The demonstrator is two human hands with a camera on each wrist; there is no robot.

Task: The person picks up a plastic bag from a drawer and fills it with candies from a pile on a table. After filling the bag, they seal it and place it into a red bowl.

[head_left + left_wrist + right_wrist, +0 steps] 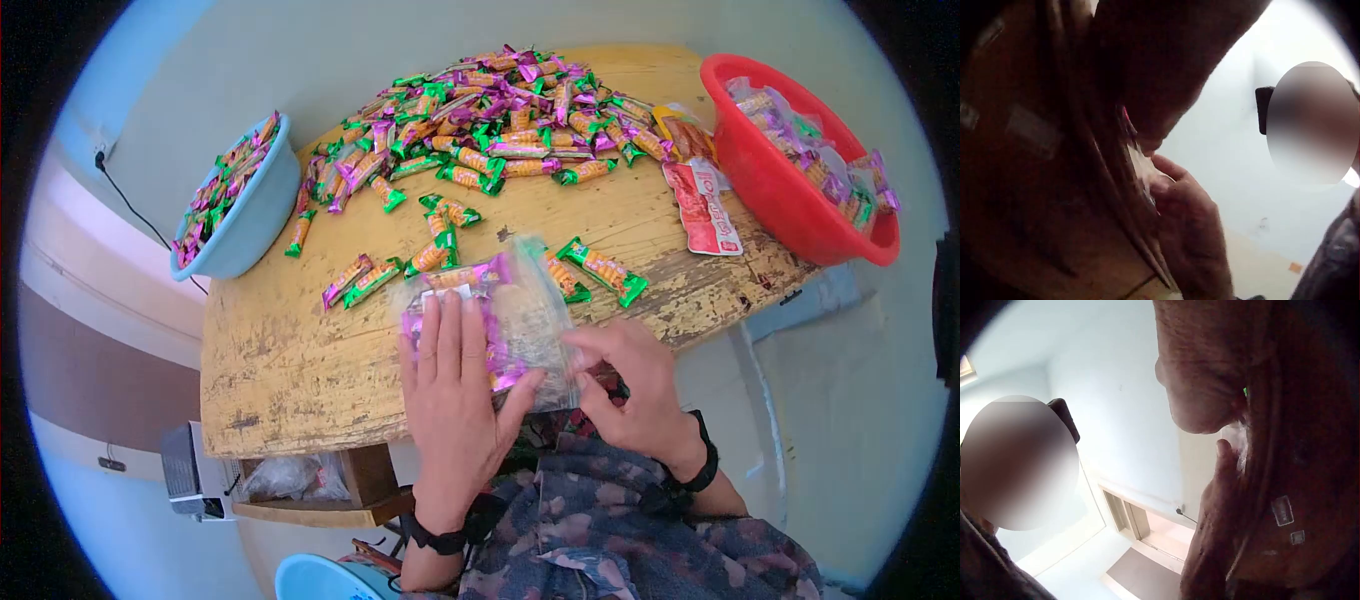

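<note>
A clear plastic bag (535, 325) with purple-wrapped snacks inside lies at the table's front edge in the head view. My left hand (450, 400) rests flat on its filled part, fingers straight and thumb spread to the right. At the bag's right edge, my right hand (635, 390) pinches the plastic between thumb and index finger. Both wrist views are dark; the left one shows the right hand (1191, 225) at the bag's edge, and the right one shows the left hand (1216, 512) beside the plastic.
Loose wrapped snacks (430, 250) lie just beyond the bag, with a large heap (500, 130) at the back. A blue basin (245, 225) of snacks stands left, a red basin (775, 190) of packed bags right. A red-and-white packet (705, 205) lies near it. Below is an open drawer (370, 475).
</note>
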